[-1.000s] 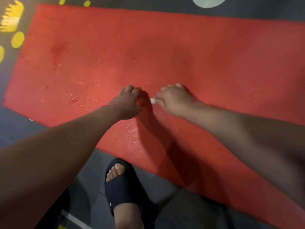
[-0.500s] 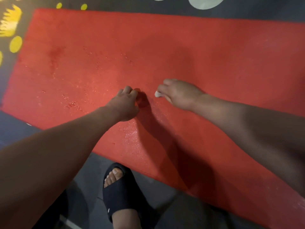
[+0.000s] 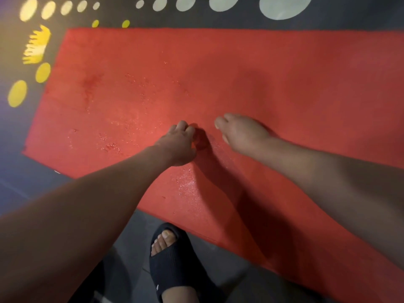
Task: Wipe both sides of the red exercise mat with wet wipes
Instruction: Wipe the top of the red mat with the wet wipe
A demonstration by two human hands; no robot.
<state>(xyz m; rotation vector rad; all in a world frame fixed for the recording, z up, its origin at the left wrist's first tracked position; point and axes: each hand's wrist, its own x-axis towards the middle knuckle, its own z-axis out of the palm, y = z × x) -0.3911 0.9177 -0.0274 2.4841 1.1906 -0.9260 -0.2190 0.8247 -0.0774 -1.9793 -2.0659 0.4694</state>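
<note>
The red exercise mat (image 3: 284, 79) lies flat on the dark floor and fills most of the view, with wet glistening patches (image 3: 185, 182) near its front edge. My left hand (image 3: 178, 145) rests on the mat with its fingers curled under; nothing shows in it. My right hand (image 3: 242, 134) lies on the mat a short way to the right, back up, fingers bent over the wet wipe. The wipe itself is hidden under that hand.
My foot in a black slide sandal (image 3: 172, 263) stands on the dark floor just off the mat's front edge. Yellow dots (image 3: 17, 92) and pale grey dots (image 3: 284, 5) are painted on the floor beyond the mat's left and far edges.
My right hand has slid rightward, away from my left hand, and the white tip of the wipe no longer shows. My left hand has stayed in place.
</note>
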